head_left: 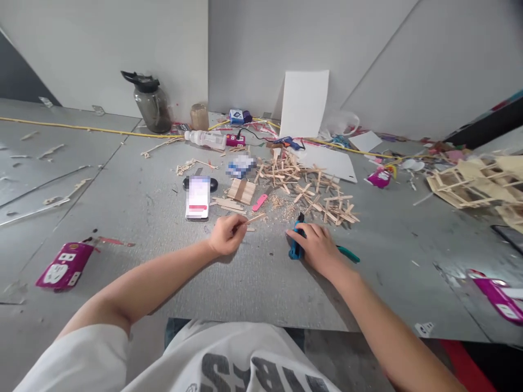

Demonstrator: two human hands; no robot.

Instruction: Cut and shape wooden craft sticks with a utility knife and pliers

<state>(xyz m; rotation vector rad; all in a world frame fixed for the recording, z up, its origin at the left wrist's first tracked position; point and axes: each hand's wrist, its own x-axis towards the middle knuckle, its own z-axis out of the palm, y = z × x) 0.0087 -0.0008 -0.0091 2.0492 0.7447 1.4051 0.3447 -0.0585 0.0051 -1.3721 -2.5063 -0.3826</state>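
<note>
Pinched in the fingers of my left hand is a thin wooden stick, its free end pointing right. My right hand is wrapped round a blue tool with a black tip, standing on the grey table. A green handle sticks out to the right of that hand. Beyond both hands are a pink cutter, a bundle of flat sticks and small wood chips. A large heap of crossed sticks spreads behind them.
A lit phone lies beyond my left hand. Farther back are a dark jug, a clear bottle, a blue glue gun and a white board. Purple packs lie at both sides; a wooden structure is at right.
</note>
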